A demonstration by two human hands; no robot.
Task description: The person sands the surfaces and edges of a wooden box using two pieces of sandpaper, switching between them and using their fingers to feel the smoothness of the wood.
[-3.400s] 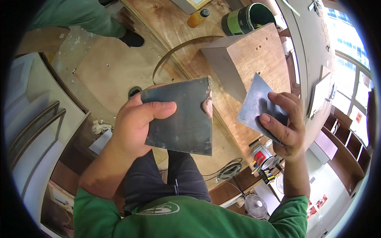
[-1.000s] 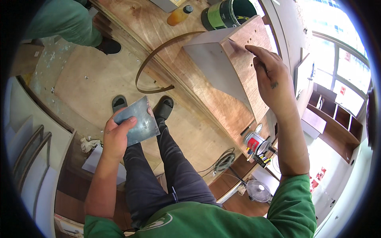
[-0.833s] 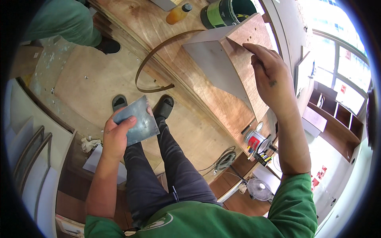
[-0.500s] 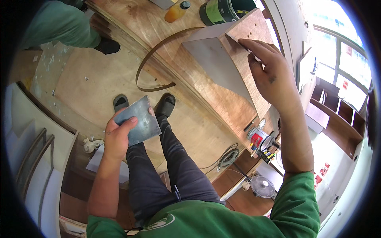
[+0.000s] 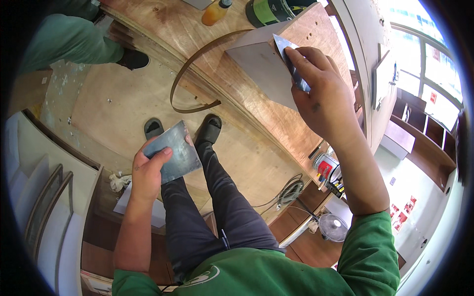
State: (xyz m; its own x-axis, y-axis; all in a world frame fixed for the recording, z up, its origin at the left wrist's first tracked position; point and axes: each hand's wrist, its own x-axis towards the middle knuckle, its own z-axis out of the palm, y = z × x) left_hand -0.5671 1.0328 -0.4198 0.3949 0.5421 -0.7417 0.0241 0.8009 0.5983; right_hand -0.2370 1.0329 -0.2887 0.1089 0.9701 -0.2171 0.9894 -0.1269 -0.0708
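Note:
My left hand (image 5: 148, 172) grips a flat, rectangular metal plate (image 5: 180, 158), thumb on top; a small pinkish smear sits near its far right corner. In my right hand (image 5: 326, 93) is a thin metal scraper blade (image 5: 282, 45), pinched between thumb and fingers. The blade is raised over the edge of a box-like panel piece (image 5: 316, 32) with a wood-coloured face dotted with small dark holes and pale grey sides. Whether the blade touches the wood is unclear. This piece stands on a plywood worktop (image 5: 252, 96).
A curled brown edging strip (image 5: 177, 74) overhangs the worktop. Behind it stand an orange bottle (image 5: 216, 14) and a dark green bucket (image 5: 266, 12). A can (image 5: 326, 165) is at the right, with a coiled cable (image 5: 290, 190) and fan (image 5: 333, 227) below. Another person's leg (image 5: 74, 42) is far left.
My right hand has drawn slightly nearer and left, turning so the scraper blade shows more of its face. My left hand keeps hold of the metal plate, almost in place.

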